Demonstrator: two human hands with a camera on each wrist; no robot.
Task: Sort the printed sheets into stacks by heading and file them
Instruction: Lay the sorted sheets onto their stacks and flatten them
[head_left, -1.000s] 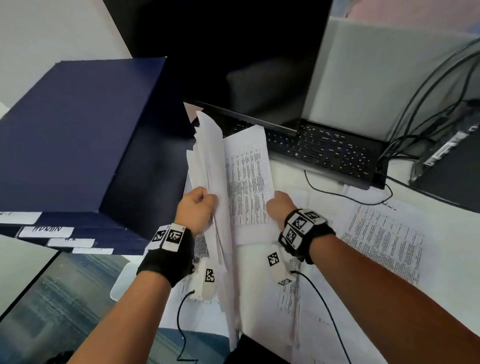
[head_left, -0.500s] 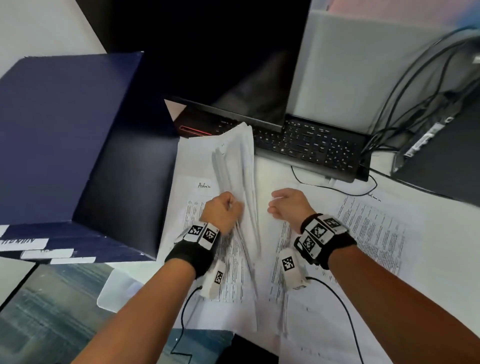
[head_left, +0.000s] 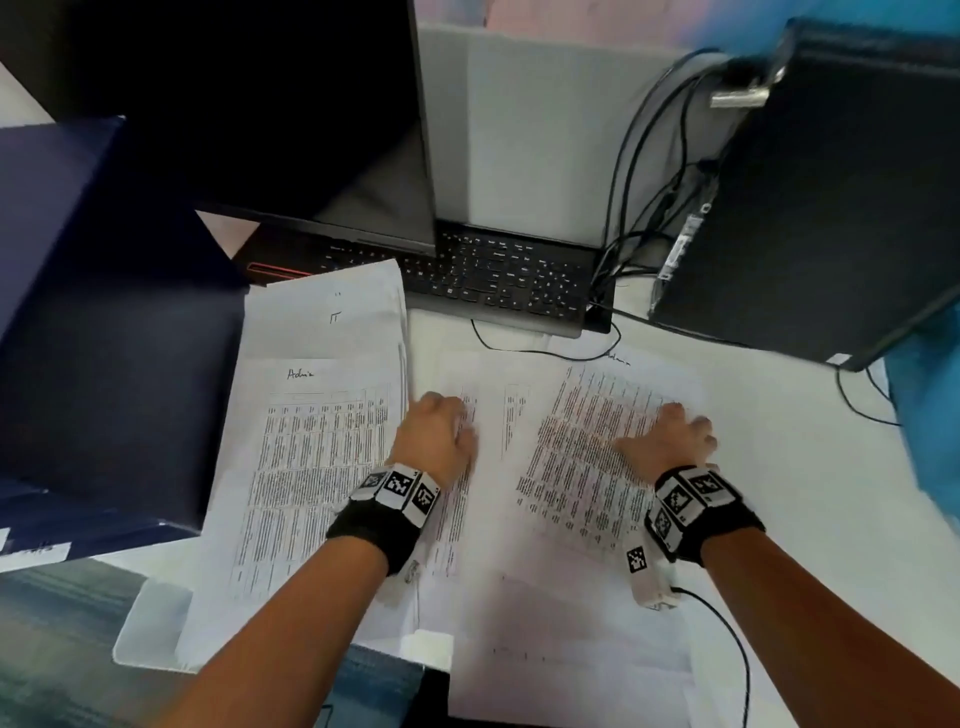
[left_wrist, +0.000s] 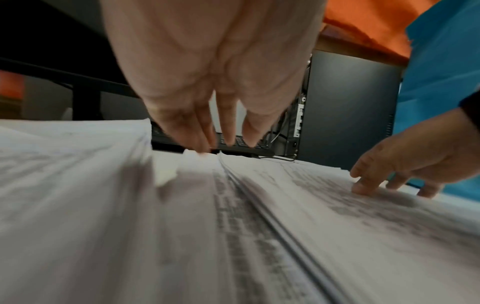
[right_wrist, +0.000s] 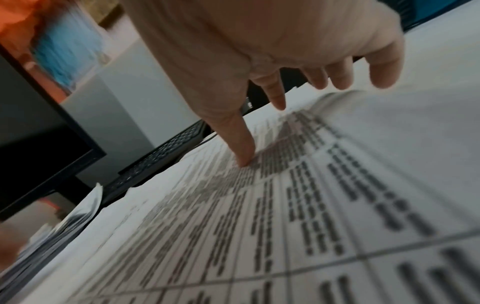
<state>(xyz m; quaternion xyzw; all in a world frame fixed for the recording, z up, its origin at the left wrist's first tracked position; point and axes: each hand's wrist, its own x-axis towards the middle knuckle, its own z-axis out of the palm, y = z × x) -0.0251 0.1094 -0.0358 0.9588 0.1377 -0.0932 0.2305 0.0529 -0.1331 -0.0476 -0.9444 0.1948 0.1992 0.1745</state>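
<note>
Printed sheets cover the white desk. A thick stack marked "IT" (head_left: 332, 312) lies at the back left, and a sheet headed "Admin" (head_left: 311, 441) overlaps its near end. My left hand (head_left: 436, 436) rests on a middle sheet (head_left: 498, 415). Its straight fingers (left_wrist: 223, 131) point down at that sheet's far edge. My right hand (head_left: 670, 441) is spread over another printed "Admin" sheet (head_left: 576, 452), on which thumb and forefinger (right_wrist: 244, 152) press. Neither hand holds anything.
A dark blue file box (head_left: 104, 312) stands open at the left, with its edge over the papers. Behind the sheets are a black keyboard (head_left: 498, 275) and monitor (head_left: 260, 104). At the right stands a computer tower (head_left: 810, 208) with cables (head_left: 545, 353) trailing onto the desk.
My left hand has let go of the bundle of sheets it held upright, and the sheets now lie flat. Both hands have come down onto the papers. The right hand has moved right.
</note>
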